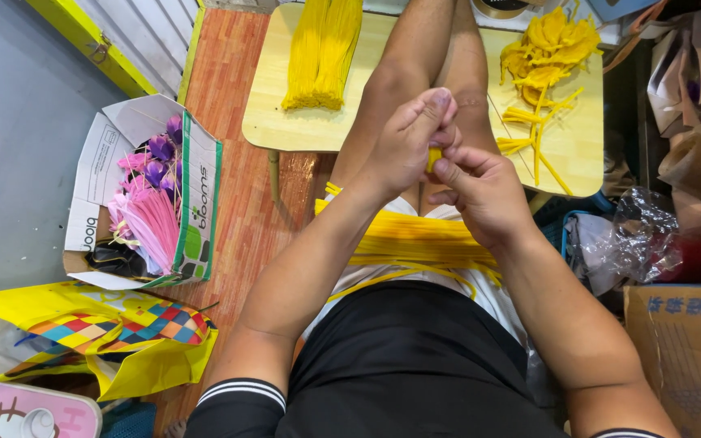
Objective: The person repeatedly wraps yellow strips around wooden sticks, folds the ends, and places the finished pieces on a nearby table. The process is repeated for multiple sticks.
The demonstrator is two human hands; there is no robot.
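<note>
Open cardboard box (196, 203), left on the floor: pink and purple paper flowers (149, 203) with pink stems. Yellow patterned bag (115, 337), near left: contents not visible. Small yellow piece (433, 157), centre: only a short bit shows between the fingers, so its long axis and heading cannot be told. Left hand (406, 146) and right hand (480, 191): each grip pressed together, pinching the piece above the lap. Yellow strips (415, 243) lie left to right across the lap. Far worktop (302, 122): strip bundle (322, 53) lengthwise near to far; yellow flowers (549, 49) right.
</note>
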